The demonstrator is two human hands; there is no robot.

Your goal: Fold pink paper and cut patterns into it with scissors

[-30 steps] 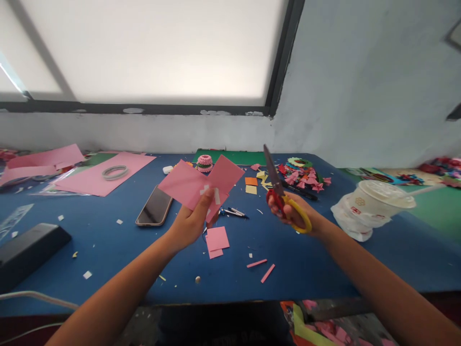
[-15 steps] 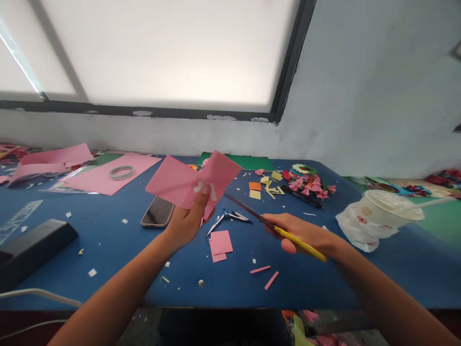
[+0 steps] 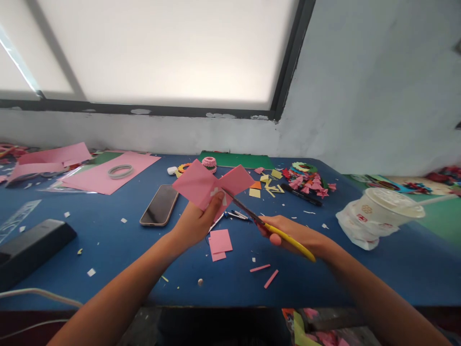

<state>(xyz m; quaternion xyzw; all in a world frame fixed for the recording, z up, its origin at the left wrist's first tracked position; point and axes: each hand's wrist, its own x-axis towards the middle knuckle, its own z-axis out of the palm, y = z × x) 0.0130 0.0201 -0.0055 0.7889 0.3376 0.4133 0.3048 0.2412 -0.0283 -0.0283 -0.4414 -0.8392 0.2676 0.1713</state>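
My left hand (image 3: 196,218) pinches a piece of pink paper (image 3: 196,181) above the table, its thumb lying over small white pieces on the paper. The paper spreads into two flaps, left and right. In my right hand (image 3: 284,230) is a pair of scissors with yellow handles (image 3: 293,244); its dark blades reach up and left to the right side of the paper, by my left thumb. Under the paper lie a blue compass (image 3: 237,216), partly covered, and small pink paper squares (image 3: 220,241).
A phone (image 3: 159,205) lies left of my left hand. Pink sheets bear a tape roll (image 3: 120,171). At right stand a bagged cup (image 3: 374,216) and a pile of paper flowers (image 3: 309,180). Two pink strips (image 3: 271,278) lie near the front edge. A black device (image 3: 39,247) sits far left.
The pink paper has moved right and slightly down and turned in my left hand. My right hand has shifted a little left, and the scissor tips now meet the paper.
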